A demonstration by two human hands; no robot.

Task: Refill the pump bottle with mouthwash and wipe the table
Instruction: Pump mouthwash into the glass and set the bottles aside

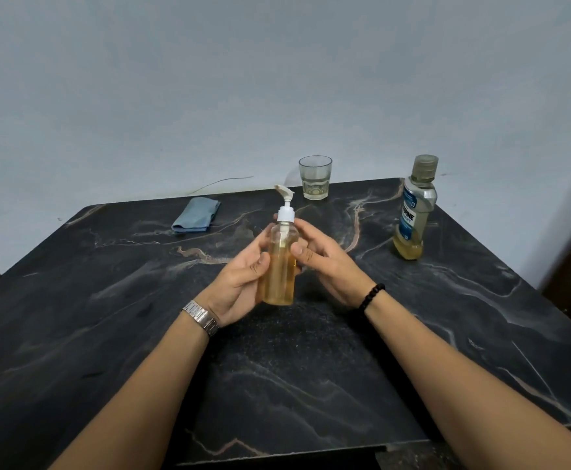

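Furthest left, a folded blue cloth point(196, 215) lies near the table's point(447, 334) far edge, probably parked clear of any pouring and ready for the wiping step. At the centre the pump bottle point(280, 262) stands upright, base on or just above the table, with its white pump point(284, 205) fitted and amber liquid filling most of the body. The left hand point(240, 286) holds it from the left, fingers curled round the lower half, likely to keep it steady. The right hand point(324, 259) closes on the other side, thumb on the front and fingers behind the shoulder just under the collar, a position suited to turning or checking the pump. Behind stands 1 glass point(315, 178) holding a little pale liquid. Far right, the mouthwash point(414, 212) stands capped and nearly empty, so the refill looks done.
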